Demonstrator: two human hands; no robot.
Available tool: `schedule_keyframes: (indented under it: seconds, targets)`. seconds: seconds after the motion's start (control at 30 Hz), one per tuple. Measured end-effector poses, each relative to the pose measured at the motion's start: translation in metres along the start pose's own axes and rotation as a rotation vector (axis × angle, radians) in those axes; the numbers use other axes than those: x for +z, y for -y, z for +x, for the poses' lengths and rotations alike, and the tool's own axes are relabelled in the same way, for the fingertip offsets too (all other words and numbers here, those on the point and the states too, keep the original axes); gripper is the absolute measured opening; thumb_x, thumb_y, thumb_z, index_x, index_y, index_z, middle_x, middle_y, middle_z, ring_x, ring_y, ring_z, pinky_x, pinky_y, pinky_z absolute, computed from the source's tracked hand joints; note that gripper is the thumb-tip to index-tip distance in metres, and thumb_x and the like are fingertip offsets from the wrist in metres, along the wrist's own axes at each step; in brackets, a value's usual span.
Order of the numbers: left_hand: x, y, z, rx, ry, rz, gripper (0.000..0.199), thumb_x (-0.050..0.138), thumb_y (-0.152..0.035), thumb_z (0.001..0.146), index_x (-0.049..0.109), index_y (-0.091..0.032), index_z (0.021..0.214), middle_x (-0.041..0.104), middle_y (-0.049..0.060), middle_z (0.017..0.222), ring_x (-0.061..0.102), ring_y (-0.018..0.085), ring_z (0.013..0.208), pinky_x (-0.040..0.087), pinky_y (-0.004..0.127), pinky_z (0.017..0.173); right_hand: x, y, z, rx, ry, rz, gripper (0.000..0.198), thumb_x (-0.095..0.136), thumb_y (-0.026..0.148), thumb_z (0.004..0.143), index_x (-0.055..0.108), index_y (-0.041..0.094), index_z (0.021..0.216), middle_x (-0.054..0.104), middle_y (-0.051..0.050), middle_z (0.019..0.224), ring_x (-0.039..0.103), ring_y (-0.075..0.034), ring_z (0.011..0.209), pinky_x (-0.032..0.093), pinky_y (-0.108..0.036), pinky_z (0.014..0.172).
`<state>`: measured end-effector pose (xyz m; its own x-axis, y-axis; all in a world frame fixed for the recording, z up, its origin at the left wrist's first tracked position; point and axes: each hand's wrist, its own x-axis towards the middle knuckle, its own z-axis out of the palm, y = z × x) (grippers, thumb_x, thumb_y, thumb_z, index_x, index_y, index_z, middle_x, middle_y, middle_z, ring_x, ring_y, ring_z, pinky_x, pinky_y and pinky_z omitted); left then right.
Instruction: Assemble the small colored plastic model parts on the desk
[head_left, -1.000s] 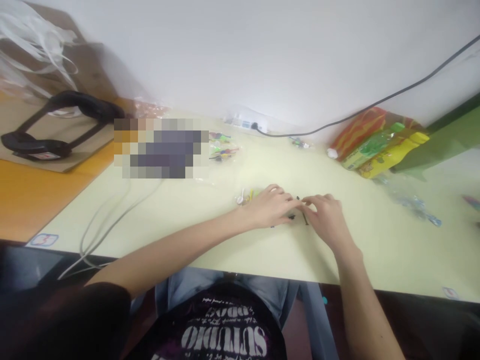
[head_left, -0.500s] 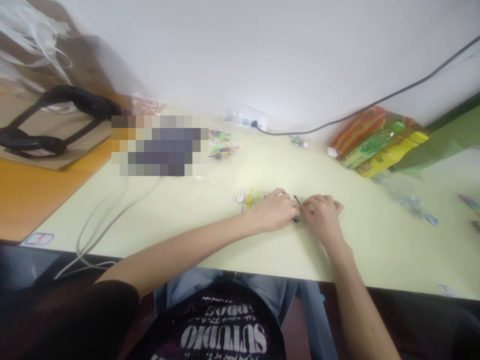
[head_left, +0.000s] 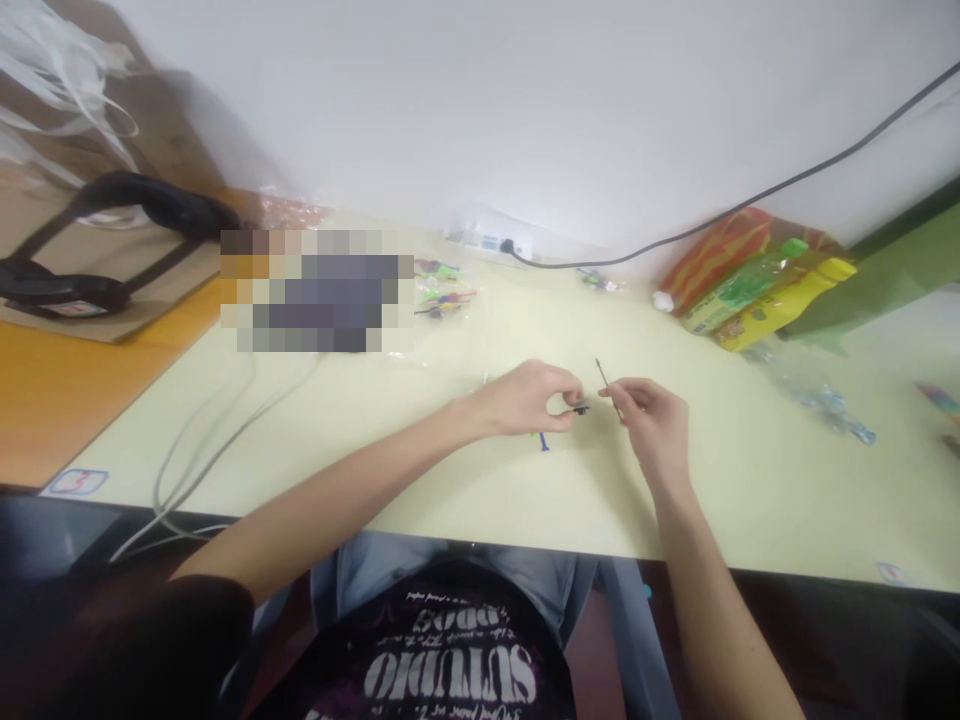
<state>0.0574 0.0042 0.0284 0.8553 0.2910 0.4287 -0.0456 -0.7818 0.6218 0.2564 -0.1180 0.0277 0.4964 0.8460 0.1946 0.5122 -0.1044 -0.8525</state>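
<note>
Left hand [head_left: 525,398], centre of frame, raised a little above the pale yellow table [head_left: 465,480]. Fingers curled, thumb and forefinger pinched on a small black piece [head_left: 580,407] that shows at the fingertips; shape too small and blurred to tell further.

Right hand [head_left: 651,418], just right of centre, near the left hand but apart from it. Fingers closed narrow around a thin dark rod [head_left: 606,384]; the rod sticks out up and to the left from the fingertips, tilted, its free end in the air above the table. Rod and black piece are close, not touching.

Small blue bit [head_left: 543,441] lies on the table just below the left hand's fingertips.

Around: clear packets with coloured small parts [head_left: 444,290] at upper centre, beside a pixelated patch. White power strip [head_left: 491,242] against the wall behind them, black cable [head_left: 750,205] running from it up to the right edge. Orange, green and yellow packaging [head_left: 750,280] at upper right; clear plastic bag [head_left: 814,395] below it. Grey cables [head_left: 217,440] trail over the table's lower left edge. Black strap-like frame [head_left: 112,240] on cardboard at far left, over an orange surface.

Bottom of frame: the person's dark printed shirt and both forearms.
</note>
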Motion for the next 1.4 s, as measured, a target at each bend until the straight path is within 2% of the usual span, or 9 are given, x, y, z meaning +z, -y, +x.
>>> schedule_keyframes:
  seconds: [0.1, 0.23, 0.3, 0.43, 0.53, 0.8, 1.07, 1.23, 1.4]
  targets:
    - [-0.003, 0.002, -0.007, 0.037, -0.011, -0.049, 0.004, 0.067, -0.015, 0.089, 0.064, -0.018, 0.088, 0.074, 0.005, 0.1, 0.069, 0.016, 0.09, 0.051, 0.03, 0.084, 0.005, 0.001, -0.001, 0.064, 0.027, 0.182, 0.032, 0.081, 0.051, 0.083, 0.074, 0.02, 0.091, 0.08, -0.011, 0.089, 0.069, -0.024, 0.08, 0.05, -0.035, 0.069]
    - [-0.003, 0.0, -0.015, 0.076, 0.037, -0.064, 0.013, 0.065, -0.019, 0.094, 0.06, -0.018, 0.082, 0.073, 0.007, 0.102, 0.068, 0.016, 0.09, 0.051, 0.031, 0.084, 0.012, -0.008, 0.0, 0.052, 0.11, 0.341, 0.035, 0.087, 0.051, 0.076, 0.07, 0.023, 0.089, 0.075, -0.006, 0.084, 0.063, -0.019, 0.068, 0.05, -0.034, 0.065]
    - [-0.003, -0.001, -0.017, 0.05, 0.062, -0.047, 0.004, 0.067, -0.019, 0.094, 0.064, -0.019, 0.092, 0.073, 0.005, 0.1, 0.067, 0.016, 0.088, 0.051, 0.031, 0.083, 0.014, -0.012, -0.001, 0.064, 0.157, 0.386, 0.037, 0.088, 0.052, 0.074, 0.068, 0.025, 0.089, 0.072, -0.003, 0.082, 0.059, -0.017, 0.063, 0.048, -0.034, 0.06]
    - [-0.002, -0.002, -0.02, 0.044, 0.031, -0.05, 0.025, 0.069, -0.019, 0.096, 0.068, -0.022, 0.12, 0.075, 0.007, 0.114, 0.07, 0.018, 0.1, 0.054, 0.032, 0.091, 0.014, -0.013, -0.004, 0.096, 0.255, 0.432, 0.038, 0.087, 0.057, 0.076, 0.066, 0.026, 0.083, 0.062, 0.001, 0.07, 0.052, -0.015, 0.055, 0.043, -0.032, 0.053]
    - [-0.001, 0.0, -0.021, 0.113, -0.002, -0.051, 0.026, 0.065, -0.02, 0.1, 0.072, -0.021, 0.126, 0.075, 0.01, 0.12, 0.072, 0.019, 0.106, 0.056, 0.035, 0.096, 0.015, -0.013, -0.009, 0.123, 0.296, 0.455, 0.042, 0.088, 0.06, 0.075, 0.065, 0.025, 0.079, 0.058, 0.003, 0.063, 0.048, -0.014, 0.05, 0.036, -0.03, 0.048]
    - [0.006, 0.001, -0.022, 0.069, -0.066, -0.069, 0.022, 0.068, -0.023, 0.102, 0.076, -0.018, 0.122, 0.077, 0.012, 0.126, 0.074, 0.021, 0.114, 0.058, 0.038, 0.102, 0.018, -0.01, -0.017, 0.12, 0.337, 0.481, 0.044, 0.086, 0.065, 0.073, 0.066, 0.026, 0.083, 0.07, -0.003, 0.074, 0.057, -0.017, 0.053, 0.042, -0.032, 0.049]
    - [0.006, -0.006, -0.021, 0.01, -0.14, -0.125, 0.022, 0.073, -0.027, 0.101, 0.076, -0.017, 0.12, 0.081, 0.009, 0.119, 0.076, 0.019, 0.11, 0.057, 0.034, 0.102, 0.018, -0.005, -0.021, 0.098, 0.333, 0.47, 0.043, 0.085, 0.064, 0.075, 0.065, 0.027, 0.086, 0.067, -0.001, 0.068, 0.062, -0.021, 0.056, 0.05, -0.037, 0.054]
    - [0.009, -0.009, -0.019, 0.02, -0.171, -0.175, 0.02, 0.076, -0.024, 0.098, 0.078, -0.016, 0.116, 0.082, 0.008, 0.115, 0.077, 0.018, 0.106, 0.058, 0.032, 0.099, 0.018, -0.003, -0.022, 0.118, 0.343, 0.538, 0.041, 0.088, 0.06, 0.075, 0.065, 0.027, 0.085, 0.066, 0.0, 0.066, 0.062, -0.019, 0.055, 0.051, -0.035, 0.055]
    - [0.01, -0.01, -0.017, -0.064, -0.15, -0.217, 0.018, 0.078, -0.022, 0.096, 0.079, -0.019, 0.114, 0.083, 0.007, 0.112, 0.078, 0.018, 0.103, 0.059, 0.033, 0.097, 0.016, -0.003, -0.022, 0.139, 0.369, 0.576, 0.04, 0.09, 0.055, 0.076, 0.064, 0.026, 0.083, 0.066, 0.001, 0.066, 0.061, -0.017, 0.053, 0.05, -0.033, 0.053]
